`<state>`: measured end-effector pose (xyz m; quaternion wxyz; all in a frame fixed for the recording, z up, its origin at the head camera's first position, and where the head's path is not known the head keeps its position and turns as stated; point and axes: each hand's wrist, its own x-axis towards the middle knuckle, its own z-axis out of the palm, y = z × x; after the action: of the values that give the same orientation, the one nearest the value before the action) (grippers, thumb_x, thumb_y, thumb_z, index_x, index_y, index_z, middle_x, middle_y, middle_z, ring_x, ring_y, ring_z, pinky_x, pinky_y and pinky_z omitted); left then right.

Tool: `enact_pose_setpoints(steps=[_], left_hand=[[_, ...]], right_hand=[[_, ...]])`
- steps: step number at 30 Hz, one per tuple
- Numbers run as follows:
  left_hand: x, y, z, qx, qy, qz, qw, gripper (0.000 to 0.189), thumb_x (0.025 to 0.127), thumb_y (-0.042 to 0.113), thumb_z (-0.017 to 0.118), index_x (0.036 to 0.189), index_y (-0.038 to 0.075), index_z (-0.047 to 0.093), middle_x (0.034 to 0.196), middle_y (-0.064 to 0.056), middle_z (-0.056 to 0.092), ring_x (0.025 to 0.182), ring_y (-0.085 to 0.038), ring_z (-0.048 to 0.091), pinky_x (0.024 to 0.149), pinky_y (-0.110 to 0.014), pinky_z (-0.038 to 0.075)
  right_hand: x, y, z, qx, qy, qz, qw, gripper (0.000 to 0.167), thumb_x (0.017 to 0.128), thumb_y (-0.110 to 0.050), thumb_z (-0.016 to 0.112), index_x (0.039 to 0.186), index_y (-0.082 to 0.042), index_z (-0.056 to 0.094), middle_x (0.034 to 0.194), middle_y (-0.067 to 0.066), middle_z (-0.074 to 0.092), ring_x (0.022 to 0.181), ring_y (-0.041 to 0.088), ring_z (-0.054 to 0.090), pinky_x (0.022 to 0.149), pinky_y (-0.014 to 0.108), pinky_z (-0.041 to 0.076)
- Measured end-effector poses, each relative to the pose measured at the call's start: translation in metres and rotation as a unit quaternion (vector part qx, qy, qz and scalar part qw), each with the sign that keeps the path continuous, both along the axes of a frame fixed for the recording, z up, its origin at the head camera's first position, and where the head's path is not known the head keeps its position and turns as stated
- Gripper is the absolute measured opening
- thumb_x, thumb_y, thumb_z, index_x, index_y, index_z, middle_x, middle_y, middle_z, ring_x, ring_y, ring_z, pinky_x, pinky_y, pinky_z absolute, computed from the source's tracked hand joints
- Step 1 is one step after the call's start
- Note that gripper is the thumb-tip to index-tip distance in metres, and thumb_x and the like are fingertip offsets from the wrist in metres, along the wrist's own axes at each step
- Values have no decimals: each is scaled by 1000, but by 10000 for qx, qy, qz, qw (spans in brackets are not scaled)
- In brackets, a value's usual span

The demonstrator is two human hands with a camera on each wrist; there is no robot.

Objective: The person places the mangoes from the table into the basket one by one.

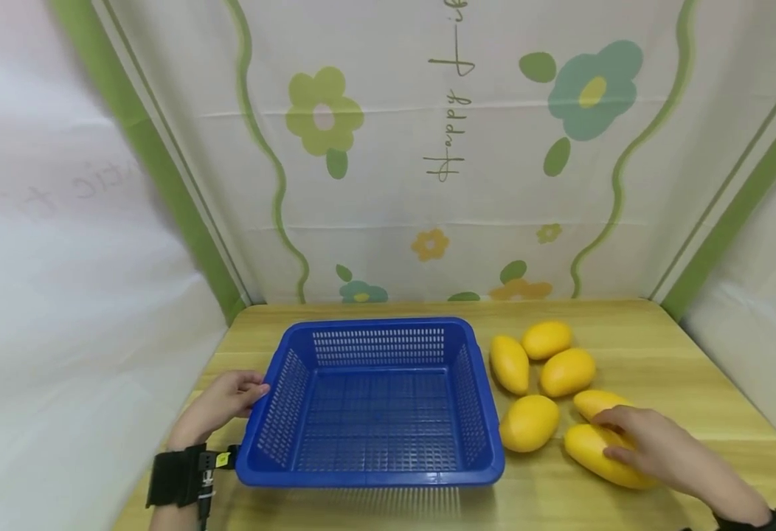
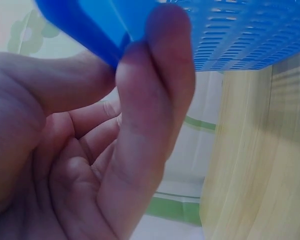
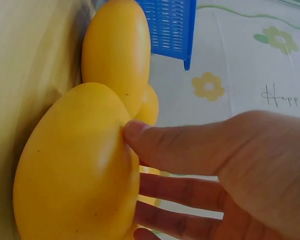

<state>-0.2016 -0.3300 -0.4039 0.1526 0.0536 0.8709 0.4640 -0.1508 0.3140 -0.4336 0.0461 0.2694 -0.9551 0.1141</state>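
At the left side of a blue plastic basket (image 1: 375, 478), my left hand (image 1: 225, 402) pinches the rim between thumb and fingers. The left wrist view shows the thumb (image 2: 80, 82) against the rim's edge. My right hand (image 1: 650, 446) is over two yellow mangoes on the right. Its thumb touches the top of the nearer, larger mango (image 3: 75, 165), while the other fingers (image 3: 182, 192) extend fairly straight along its far side. The farther mango (image 1: 594, 403) is partly hidden behind that hand.
Between the basket and my right hand lie several more mangoes, one of them (image 1: 529, 423) close beside the basket's right wall. All rest on a wooden table (image 1: 687, 376). White flowered cloth (image 1: 388, 184) hangs behind it and along both sides.
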Motion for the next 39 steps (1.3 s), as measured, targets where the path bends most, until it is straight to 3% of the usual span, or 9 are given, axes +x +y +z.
enact_pose_setpoints(steps=[2, 7, 17, 24, 29, 31, 34, 39], left_hand=[[0, 0, 1, 32, 39, -22, 10000, 34, 105, 20, 51, 121, -10, 60, 100, -11, 72, 90, -21, 72, 80, -36, 62], [1, 0, 2, 115, 6, -76, 9999, 34, 105, 20, 51, 120, -10, 60, 100, -11, 72, 90, -21, 72, 79, -35, 62], [5, 4, 2, 4, 19, 136, 9999, 30, 105, 17, 51, 117, -8, 62, 98, -10, 72, 89, -20, 72, 80, -38, 62], [8, 5, 6, 47, 136, 44, 9999, 30, 105, 17, 52, 116, -8, 62, 98, -12, 72, 89, -21, 72, 79, -38, 62], [9, 4, 5, 44, 144, 39, 9999, 28, 105, 16, 51, 115, -7, 63, 96, -10, 71, 88, -19, 72, 80, -38, 62], [9, 4, 5, -1, 177, 24, 9998, 26, 105, 16, 51, 113, -6, 64, 94, -10, 70, 87, -19, 71, 80, -38, 62], [9, 4, 5, -66, 239, 31, 9997, 24, 104, 15, 53, 110, -5, 64, 91, -9, 68, 85, -19, 70, 79, -38, 62], [7, 5, 3, -85, 335, 114, 9993, 24, 103, 16, 55, 110, -5, 65, 92, -9, 69, 86, -19, 70, 79, -39, 62]], right_hand=[[-1, 1, -3, 19, 197, 92, 9998, 36, 71, -20, 87, 101, -10, 71, 96, -1, 73, 83, 9, 67, 68, 30, 56], [-4, 1, -6, 66, 178, 139, 9997, 39, 71, -25, 87, 102, -9, 71, 98, 1, 73, 85, 13, 67, 70, 34, 57], [-7, -7, -1, 537, -573, -360, 9963, 48, 74, -36, 84, 110, -8, 70, 104, 1, 72, 89, 27, 67, 77, 44, 57], [-5, -14, -2, 578, -974, -710, 9910, 55, 72, -35, 85, 115, -4, 69, 107, 13, 70, 97, 34, 66, 83, 55, 55], [-3, -13, -6, 402, -1359, -783, 9868, 61, 73, -34, 85, 120, 0, 65, 110, 16, 70, 99, 37, 67, 84, 56, 54], [-3, -13, -7, 332, -1545, -781, 9843, 63, 74, -36, 84, 121, 0, 63, 110, 14, 70, 97, 34, 68, 82, 54, 55], [-2, -13, -7, 327, -1532, -577, 9860, 61, 76, -39, 83, 121, -3, 61, 103, 5, 71, 86, 19, 67, 73, 42, 57], [0, -11, -9, 107, -1589, -205, 9870, 56, 82, -43, 78, 119, -10, 52, 83, -8, 63, 68, -4, 50, 58, 25, 45]])
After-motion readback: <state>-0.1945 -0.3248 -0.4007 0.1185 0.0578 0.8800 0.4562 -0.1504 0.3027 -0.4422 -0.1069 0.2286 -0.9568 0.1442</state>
